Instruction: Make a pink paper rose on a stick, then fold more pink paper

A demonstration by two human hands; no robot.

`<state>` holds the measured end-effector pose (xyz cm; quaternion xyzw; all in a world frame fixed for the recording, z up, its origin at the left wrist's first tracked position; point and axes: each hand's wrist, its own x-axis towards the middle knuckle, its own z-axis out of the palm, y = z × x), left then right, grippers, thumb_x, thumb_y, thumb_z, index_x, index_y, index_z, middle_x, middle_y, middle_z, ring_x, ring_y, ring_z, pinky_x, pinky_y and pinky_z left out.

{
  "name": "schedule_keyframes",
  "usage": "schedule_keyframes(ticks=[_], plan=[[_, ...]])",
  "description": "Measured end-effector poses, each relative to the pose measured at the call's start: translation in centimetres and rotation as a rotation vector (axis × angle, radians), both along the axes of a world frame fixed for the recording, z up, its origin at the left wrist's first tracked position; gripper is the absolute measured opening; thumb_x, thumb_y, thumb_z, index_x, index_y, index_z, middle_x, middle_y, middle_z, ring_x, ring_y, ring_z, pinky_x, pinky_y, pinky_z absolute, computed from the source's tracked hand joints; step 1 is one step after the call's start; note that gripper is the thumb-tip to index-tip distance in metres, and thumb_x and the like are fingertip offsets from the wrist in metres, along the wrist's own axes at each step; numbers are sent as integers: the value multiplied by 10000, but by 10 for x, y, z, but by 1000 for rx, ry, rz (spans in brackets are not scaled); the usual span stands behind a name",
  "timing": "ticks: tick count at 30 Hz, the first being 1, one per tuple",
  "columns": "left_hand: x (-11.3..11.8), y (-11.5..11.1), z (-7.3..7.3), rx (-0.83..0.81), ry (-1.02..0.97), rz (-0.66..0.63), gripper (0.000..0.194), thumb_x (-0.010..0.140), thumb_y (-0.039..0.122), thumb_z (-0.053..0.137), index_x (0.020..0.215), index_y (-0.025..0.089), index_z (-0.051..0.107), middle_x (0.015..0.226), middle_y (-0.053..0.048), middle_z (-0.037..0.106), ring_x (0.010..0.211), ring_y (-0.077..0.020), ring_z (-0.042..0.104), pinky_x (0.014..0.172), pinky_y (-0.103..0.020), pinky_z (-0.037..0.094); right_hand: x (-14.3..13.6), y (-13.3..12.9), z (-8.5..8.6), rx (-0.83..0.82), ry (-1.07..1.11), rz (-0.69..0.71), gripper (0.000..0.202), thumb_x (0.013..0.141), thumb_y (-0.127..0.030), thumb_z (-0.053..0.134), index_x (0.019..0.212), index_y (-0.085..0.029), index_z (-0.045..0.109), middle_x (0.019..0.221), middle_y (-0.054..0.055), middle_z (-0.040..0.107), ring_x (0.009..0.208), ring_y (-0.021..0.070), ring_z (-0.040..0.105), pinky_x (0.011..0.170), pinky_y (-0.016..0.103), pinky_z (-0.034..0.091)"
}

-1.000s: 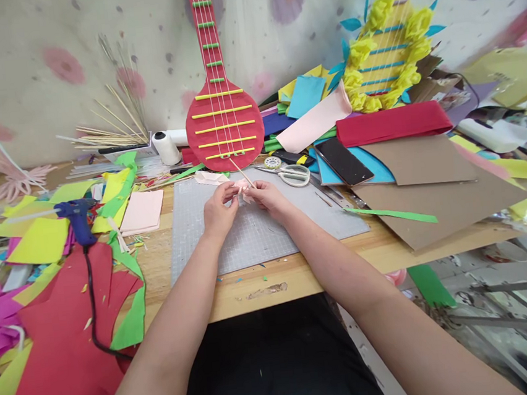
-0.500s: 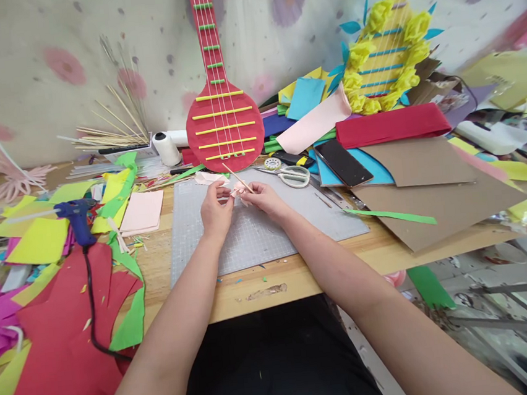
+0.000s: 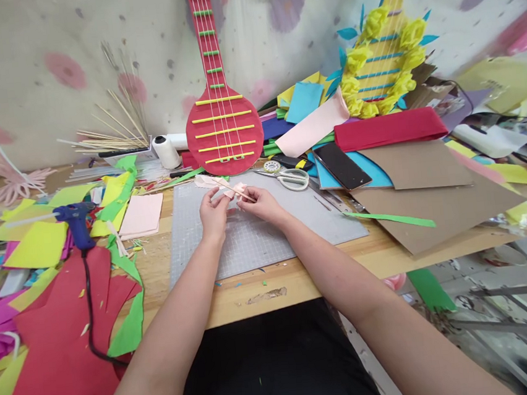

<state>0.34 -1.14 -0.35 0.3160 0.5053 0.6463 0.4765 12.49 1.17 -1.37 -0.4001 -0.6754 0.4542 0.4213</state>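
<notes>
Basically, L hand (image 3: 214,216) pinches paper (image 3: 228,194), R hand (image 3: 262,205) grips stick (image 3: 221,184) at it, over mat (image 3: 259,244). Prob best: light pinch, stick steady, shape folds w/o tearing.

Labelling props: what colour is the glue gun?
The glue gun is blue, best seen in the head view.

Your right hand (image 3: 262,205) partly hides the pink paper (image 3: 237,191); the top edge crops the red banjo (image 3: 225,139).
</notes>
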Motion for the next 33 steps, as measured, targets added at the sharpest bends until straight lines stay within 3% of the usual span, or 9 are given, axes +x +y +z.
schedule_keyframes(ticks=[7,15,19,28,33], plan=[[0,3,-9,125,21,-15,442,591,112,657,973,189,449,724,6,625,704,-143,627,606,-260,525,1,1,-2,66,-77,19,194,646,-334,530,591,-181,423,566,-59,396,543,72,346,546,224,280],[-3,5,-8,65,4,-19,505,608,72,666,1063,184,476,696,2,644,654,-133,631,613,-250,518,2,1,-3,70,-154,-168,289,685,-396,532,572,-194,360,530,-65,357,525,76,325,520,218,253],[0,3,-5,8,-41,-19,496,619,30,649,1062,185,486,692,-1,654,668,-134,636,642,-259,516,1,-2,-1,89,-172,-166,231,692,-366,518,601,-192,397,536,-66,385,523,77,341,525,215,270],[-1,0,3,-132,-151,-53,391,605,-27,594,911,164,442,659,5,639,608,-109,621,627,-244,516,1,-2,-3,176,-271,-172,183,716,-342,486,633,-193,423,562,-55,417,535,82,370,531,215,276],[-6,3,6,-216,-229,-180,93,741,131,522,833,129,509,620,-25,625,539,-106,595,619,-273,528,4,-3,1,229,-382,-188,99,707,-288,486,679,-193,491,594,-41,469,561,93,402,552,222,282]])
